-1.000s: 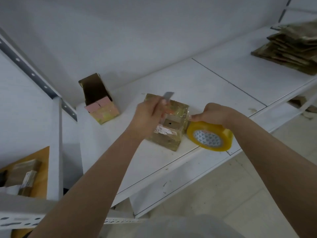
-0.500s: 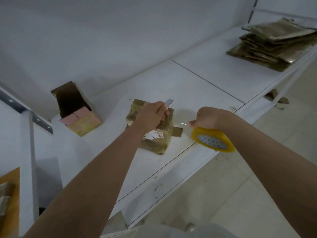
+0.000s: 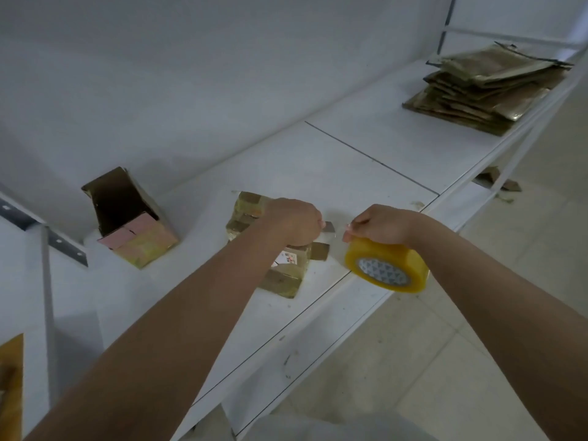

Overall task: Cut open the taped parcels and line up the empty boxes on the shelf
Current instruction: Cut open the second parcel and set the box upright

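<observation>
Both grips full: left hand w/ blade over parcel, right hand w/ tape roll beside.

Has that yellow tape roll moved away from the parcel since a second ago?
Yes. The tape roll has drawn rightwards off the parcel, past the shelf's front edge.

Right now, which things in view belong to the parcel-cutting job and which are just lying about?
In the job:
taped parcel
blade in the left hand
tape roll held by the right hand
opened box
shelf

Lying about:
stack of flattened cardboard
scraps on the floor
</observation>
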The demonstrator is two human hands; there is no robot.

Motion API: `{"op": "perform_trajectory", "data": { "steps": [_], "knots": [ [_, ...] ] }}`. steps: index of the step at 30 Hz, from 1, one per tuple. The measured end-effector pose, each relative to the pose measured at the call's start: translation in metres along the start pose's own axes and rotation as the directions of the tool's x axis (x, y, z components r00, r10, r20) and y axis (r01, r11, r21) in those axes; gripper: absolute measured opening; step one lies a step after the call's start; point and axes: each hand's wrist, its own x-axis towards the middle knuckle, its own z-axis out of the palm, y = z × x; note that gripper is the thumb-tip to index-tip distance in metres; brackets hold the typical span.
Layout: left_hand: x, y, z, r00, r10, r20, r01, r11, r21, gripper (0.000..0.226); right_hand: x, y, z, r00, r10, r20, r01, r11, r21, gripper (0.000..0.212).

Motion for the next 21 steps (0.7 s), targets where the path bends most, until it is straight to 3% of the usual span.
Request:
{"op": "perform_trajectory", "data": {
  "steps": [4,9,11,13,15,17,21],
  "knots": [
    [0.005,0.016,0.008,0.997,-0.081,-0.005,0.079,0.964,0.253,0.027,0.005,-0.003,0.009,0.998,0.033,-0.061,-0.028,0.997,0.077,0.029],
    [-0.002,0.016,0.015,0.993,-0.091,-0.082,0.111,0.952,0.285,0.022,0.004,-0.003,0.014,0.994,0.056,-0.089,-0.045,0.992,0.121,0.03],
    [-0.003,0.015,0.014,0.99,-0.086,-0.109,0.105,0.977,0.186,0.021,0.004,-0.003,0.012,0.99,0.077,-0.115,-0.06,0.987,0.146,0.029],
    [-0.008,0.007,0.01,0.994,-0.094,-0.064,0.091,0.994,-0.056,0.023,0.004,0.0,0.01,0.987,0.114,-0.116,-0.093,0.98,0.173,0.032],
    [-0.014,-0.007,0.007,0.99,-0.139,0.016,0.131,0.886,-0.444,0.029,0.003,0.003,0.011,0.984,0.151,-0.099,-0.133,0.977,0.166,0.036],
    [-0.015,-0.019,0.013,0.971,-0.239,-0.018,0.17,0.737,-0.654,0.03,0.003,0.003,0.015,0.983,0.164,-0.085,-0.15,0.977,0.153,0.04],
    [-0.008,-0.011,0.034,0.904,-0.374,-0.207,0.245,0.85,-0.466,0.036,0.004,0.001,0.019,0.982,0.159,-0.098,-0.139,0.973,0.187,0.04]
  ]
}}
